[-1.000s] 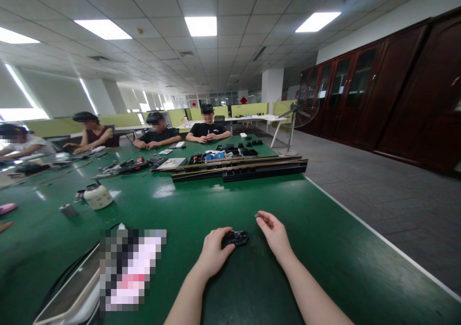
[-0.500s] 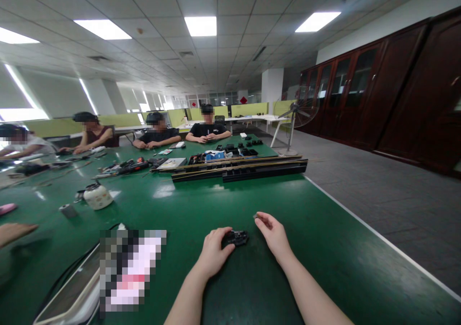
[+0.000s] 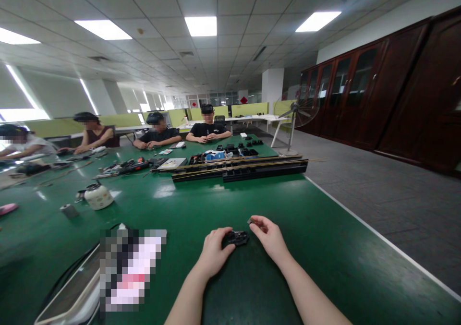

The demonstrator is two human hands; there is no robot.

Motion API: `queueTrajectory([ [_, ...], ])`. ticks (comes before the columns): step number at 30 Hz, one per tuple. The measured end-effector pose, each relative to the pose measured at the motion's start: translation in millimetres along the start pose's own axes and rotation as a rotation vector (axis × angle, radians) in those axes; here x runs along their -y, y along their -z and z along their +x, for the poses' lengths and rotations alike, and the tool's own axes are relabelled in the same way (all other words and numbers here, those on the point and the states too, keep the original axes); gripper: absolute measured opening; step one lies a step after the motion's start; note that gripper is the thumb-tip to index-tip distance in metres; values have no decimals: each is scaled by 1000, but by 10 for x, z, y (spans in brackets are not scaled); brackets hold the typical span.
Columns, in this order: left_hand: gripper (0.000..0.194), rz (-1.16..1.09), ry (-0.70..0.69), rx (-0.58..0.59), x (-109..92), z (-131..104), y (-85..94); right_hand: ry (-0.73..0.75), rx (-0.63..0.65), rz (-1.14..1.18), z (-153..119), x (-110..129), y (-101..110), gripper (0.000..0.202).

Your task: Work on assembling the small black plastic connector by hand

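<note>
On the green table [image 3: 324,267] in front of me lies a small black device part [image 3: 238,238] with its uneven inside facing up; I cannot make out its exact kind. My left hand [image 3: 215,249] grips its left end between thumb and fingers. My right hand [image 3: 269,236] pinches a tiny greyish piece [image 3: 251,221] between thumb and fingertips. That piece is just above and to the right of the black part, apart from it.
Long black rails [image 3: 264,170] with thin rods lie across the table ahead. A cream jar [image 3: 98,196] and a grey cylinder [image 3: 68,211] stand at left, near a cabled, glass-topped device [image 3: 74,282]. Several people sit along the far side. A fan [image 3: 294,108] stands beyond the table.
My right hand has moved slightly left, bringing the small piece closer to the black part. My left hand has stayed in place. Another person's hand at the left edge has gone from view.
</note>
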State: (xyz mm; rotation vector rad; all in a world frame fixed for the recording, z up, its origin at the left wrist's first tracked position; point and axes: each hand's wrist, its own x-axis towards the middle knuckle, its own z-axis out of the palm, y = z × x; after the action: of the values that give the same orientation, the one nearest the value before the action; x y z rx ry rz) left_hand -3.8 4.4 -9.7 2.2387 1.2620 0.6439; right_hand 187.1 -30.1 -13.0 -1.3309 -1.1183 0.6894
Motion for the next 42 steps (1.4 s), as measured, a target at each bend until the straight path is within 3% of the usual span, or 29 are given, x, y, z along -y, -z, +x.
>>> queueTrajectory([
  [5,41,-7,-16,-15,41,9,-25,76,73,-168,-62,56,-18,24],
  [19,40,-16,-51,-37,40,8,-29,239,267,-339,-115,145,-65,17],
  [42,38,-28,-73,-57,73,20,-59,202,391,-543,-121,128,-61,21],
])
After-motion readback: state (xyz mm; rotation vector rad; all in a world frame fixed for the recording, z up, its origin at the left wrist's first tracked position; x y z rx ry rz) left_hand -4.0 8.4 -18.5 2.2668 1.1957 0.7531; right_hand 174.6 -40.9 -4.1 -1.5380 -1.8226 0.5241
